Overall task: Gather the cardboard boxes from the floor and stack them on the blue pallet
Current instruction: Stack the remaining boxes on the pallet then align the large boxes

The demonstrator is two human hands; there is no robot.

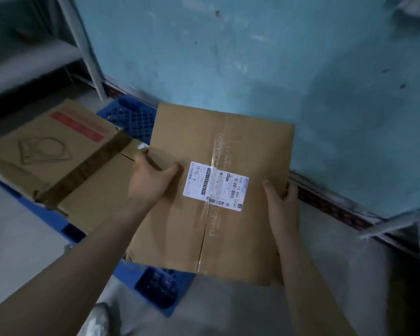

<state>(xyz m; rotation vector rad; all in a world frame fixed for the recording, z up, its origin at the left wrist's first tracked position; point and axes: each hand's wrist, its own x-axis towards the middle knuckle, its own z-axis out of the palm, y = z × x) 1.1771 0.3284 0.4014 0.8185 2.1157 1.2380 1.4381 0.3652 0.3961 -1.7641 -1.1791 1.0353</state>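
Note:
I hold a brown cardboard box (pixel 194 139) with a white shipping label and clear tape over the right part of the blue pallet (pixel 131 117). My left hand (pixel 150 175) grips its left edge, thumb on top. My right hand (pixel 281 200) grips its right edge. A second cardboard box (pixel 46 151), with a red stripe and brown tape, lies on the pallet's left part. I cannot tell whether the held box touches the pallet.
A blue-green wall (pixel 252 57) rises right behind the pallet. A grey metal shelf rack (pixel 83 44) stands at the upper left. Grey concrete floor (pixel 349 275) spreads to the right and front. My shoe (pixel 100 316) shows at the bottom.

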